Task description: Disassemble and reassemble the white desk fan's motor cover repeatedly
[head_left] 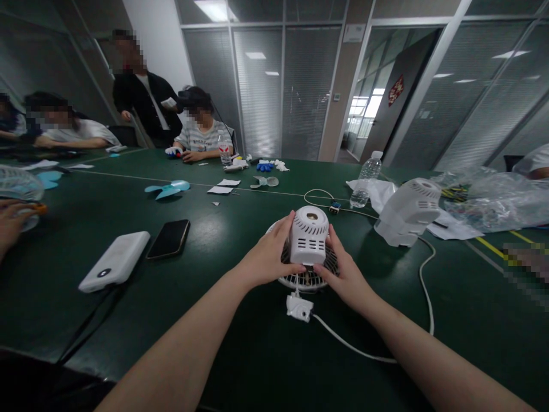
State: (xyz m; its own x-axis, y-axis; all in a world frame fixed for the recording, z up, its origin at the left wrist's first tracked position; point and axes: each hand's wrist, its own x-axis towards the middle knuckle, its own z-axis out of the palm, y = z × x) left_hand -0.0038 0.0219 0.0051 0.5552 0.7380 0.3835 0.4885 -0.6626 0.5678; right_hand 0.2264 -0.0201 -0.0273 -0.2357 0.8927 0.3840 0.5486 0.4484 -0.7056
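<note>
A white fan motor housing (307, 236) with slotted vents stands on a round wire fan grille (305, 281), which lies on the green table. My left hand (270, 252) grips the housing from its left side, fingers along the wall and thumb at the lower front edge. From the other side my right hand (343, 272) holds it the same way, its thumb near the left one. Just in front of the grille lies a small white block (299, 307) with a cable (351, 349) running right. The hands partly hide the grille.
A white power bank (115, 262) and a black phone (168, 239) lie to the left. Another white fan part (409, 212), a water bottle (367, 178) and plastic bags (501, 200) are at the right. Blue fan blades (168, 189) lie farther back. Several people sit or stand beyond; another person's hand (11, 223) is at far left.
</note>
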